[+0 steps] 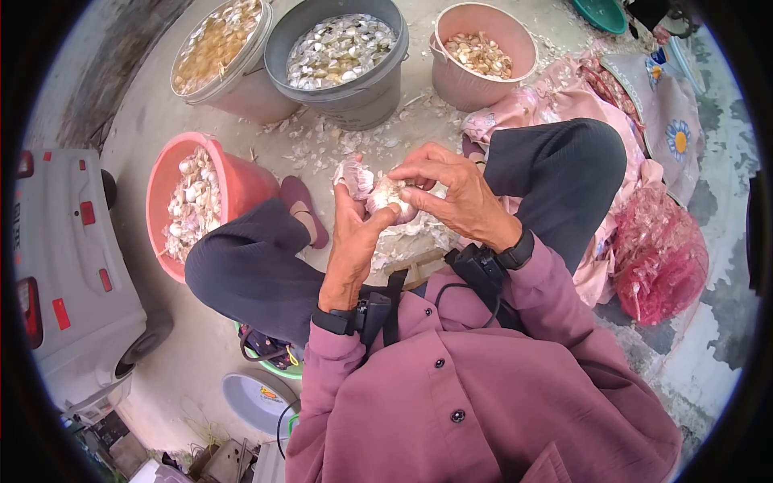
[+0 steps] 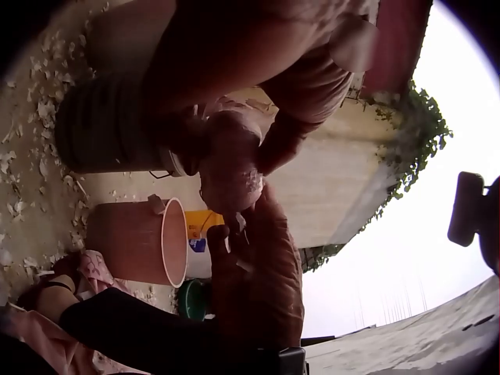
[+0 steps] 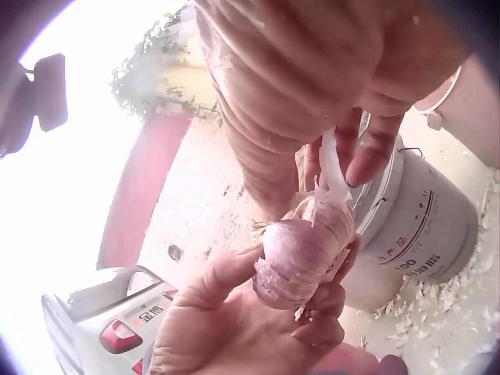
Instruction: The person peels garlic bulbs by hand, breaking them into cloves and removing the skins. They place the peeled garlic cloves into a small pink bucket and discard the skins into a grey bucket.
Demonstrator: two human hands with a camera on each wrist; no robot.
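A purple-streaked garlic bulb is held between both hands, above the loose skins in the lap area. My left hand grips it from below, thumb against its side, with a piece of papery skin by the fingertips. Fingers and thumb of my right hand pinch at the bulb's top. In the right wrist view a pale strip of garlic skin stands up from the bulb at the right fingers. The left wrist view shows the bulb dark, partly covered by the near hand.
A salmon bucket of whole bulbs stands by the left knee. Ahead are a white bucket, a grey bucket of cloves in liquid and a pink bucket of cloves. Skins litter the floor. A red mesh bag lies right; a vehicle stands left.
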